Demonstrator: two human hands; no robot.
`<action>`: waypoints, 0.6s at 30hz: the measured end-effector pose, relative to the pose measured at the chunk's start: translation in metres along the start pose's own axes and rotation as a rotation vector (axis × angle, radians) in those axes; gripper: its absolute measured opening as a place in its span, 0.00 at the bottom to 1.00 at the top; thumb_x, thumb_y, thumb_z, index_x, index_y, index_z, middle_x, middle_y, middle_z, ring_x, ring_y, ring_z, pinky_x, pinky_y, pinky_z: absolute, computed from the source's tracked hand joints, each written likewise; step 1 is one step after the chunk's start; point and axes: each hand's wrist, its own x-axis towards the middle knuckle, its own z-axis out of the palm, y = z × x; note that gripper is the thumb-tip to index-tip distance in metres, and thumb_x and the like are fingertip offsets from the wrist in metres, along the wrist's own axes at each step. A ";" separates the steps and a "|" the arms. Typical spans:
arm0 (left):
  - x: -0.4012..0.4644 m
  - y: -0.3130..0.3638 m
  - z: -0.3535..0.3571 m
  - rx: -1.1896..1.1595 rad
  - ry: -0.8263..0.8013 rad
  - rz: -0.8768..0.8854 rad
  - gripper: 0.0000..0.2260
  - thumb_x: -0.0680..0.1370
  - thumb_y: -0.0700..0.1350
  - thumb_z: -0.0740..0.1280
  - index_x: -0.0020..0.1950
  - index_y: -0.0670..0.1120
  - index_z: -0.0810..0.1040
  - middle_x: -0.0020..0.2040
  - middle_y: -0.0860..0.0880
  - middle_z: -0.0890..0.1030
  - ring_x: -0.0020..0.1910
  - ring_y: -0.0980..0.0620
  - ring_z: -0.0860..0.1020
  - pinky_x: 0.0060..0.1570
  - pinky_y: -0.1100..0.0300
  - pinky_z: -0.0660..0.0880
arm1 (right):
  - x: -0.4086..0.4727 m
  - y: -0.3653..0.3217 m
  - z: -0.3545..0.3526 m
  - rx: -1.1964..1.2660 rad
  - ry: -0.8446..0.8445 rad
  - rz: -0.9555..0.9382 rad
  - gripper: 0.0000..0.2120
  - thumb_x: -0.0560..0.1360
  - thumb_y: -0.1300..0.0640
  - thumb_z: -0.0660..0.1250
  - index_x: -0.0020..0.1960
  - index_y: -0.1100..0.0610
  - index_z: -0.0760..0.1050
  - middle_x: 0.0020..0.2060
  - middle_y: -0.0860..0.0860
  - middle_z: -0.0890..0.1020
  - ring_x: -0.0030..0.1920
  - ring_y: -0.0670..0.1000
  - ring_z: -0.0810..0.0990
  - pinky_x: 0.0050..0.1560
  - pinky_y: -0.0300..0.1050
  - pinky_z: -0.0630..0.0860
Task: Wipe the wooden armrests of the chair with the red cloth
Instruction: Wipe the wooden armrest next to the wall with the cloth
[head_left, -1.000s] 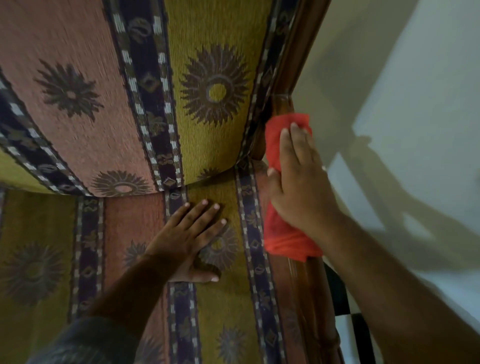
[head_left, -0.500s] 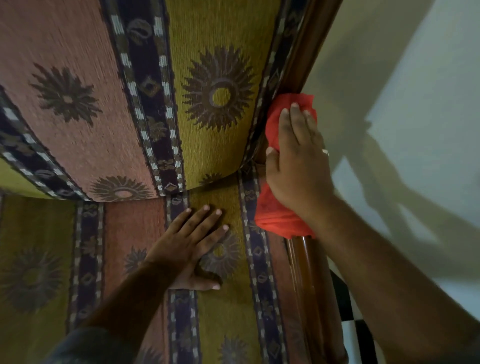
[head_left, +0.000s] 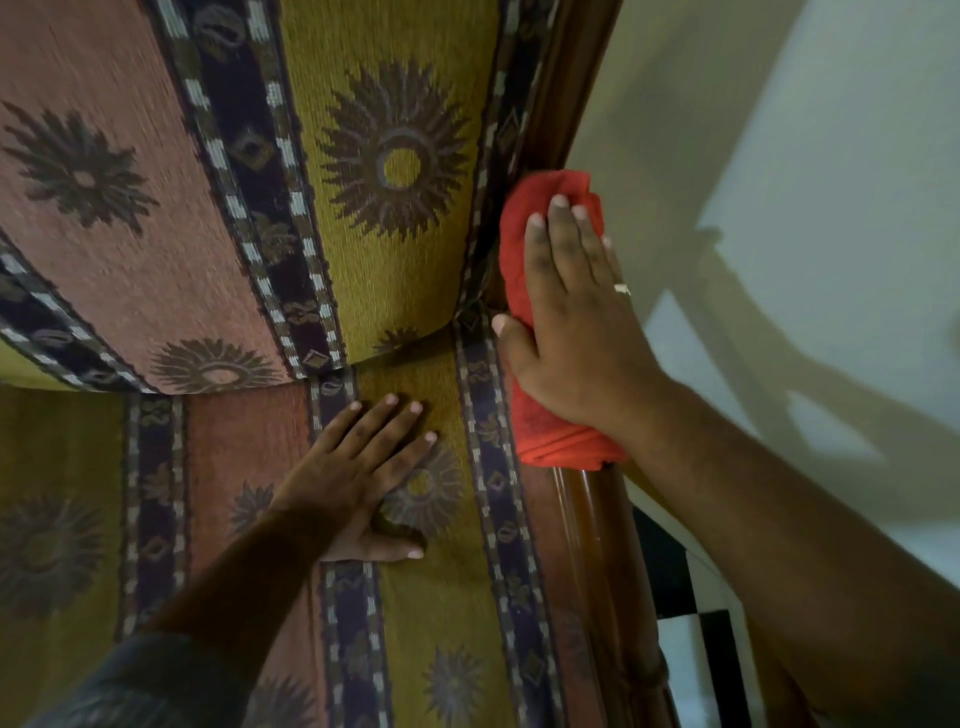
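Patterned seat (head_left: 441, 613) under flat, spread L hand (head_left: 358, 483); R hand (head_left: 566, 332) fingers (head_left: 558, 228) press red cloth (head_left: 556, 441) onto wooden armrest (head_left: 597, 545).

Two bare hands and forearms are seen. The left hand (head_left: 363, 478) is bare, with short, pale fingernails; no ring is worn on the fingers visible. At the left upper arm, the edge of a dark sleeve (head_left: 150, 680) is seen; faint lighter stripes appear across the fabric, though the pattern is blurred. The right hand (head_left: 571, 332) is bare apart from a thin, pale metallic ring (head_left: 622, 289) worn on one finger. The right forearm is uncovered throughout its visible length.
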 end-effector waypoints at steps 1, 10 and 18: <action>0.000 0.000 0.000 0.003 0.000 0.000 0.53 0.66 0.82 0.53 0.80 0.47 0.58 0.80 0.40 0.60 0.78 0.37 0.59 0.74 0.38 0.54 | 0.002 0.000 0.000 0.010 0.004 0.006 0.41 0.80 0.41 0.57 0.81 0.62 0.42 0.81 0.62 0.44 0.81 0.62 0.43 0.78 0.56 0.42; 0.000 -0.001 0.006 0.025 0.020 -0.007 0.53 0.67 0.82 0.51 0.81 0.47 0.56 0.81 0.41 0.58 0.80 0.39 0.55 0.76 0.40 0.49 | 0.033 0.000 0.001 0.058 0.060 0.065 0.49 0.74 0.34 0.62 0.81 0.61 0.46 0.80 0.63 0.51 0.80 0.64 0.49 0.78 0.58 0.51; 0.000 0.001 0.002 0.050 0.013 -0.027 0.54 0.66 0.83 0.50 0.82 0.49 0.53 0.81 0.42 0.55 0.80 0.40 0.53 0.77 0.42 0.44 | -0.076 -0.006 0.015 0.075 0.005 0.013 0.46 0.74 0.35 0.56 0.81 0.62 0.47 0.81 0.63 0.49 0.81 0.63 0.46 0.79 0.63 0.53</action>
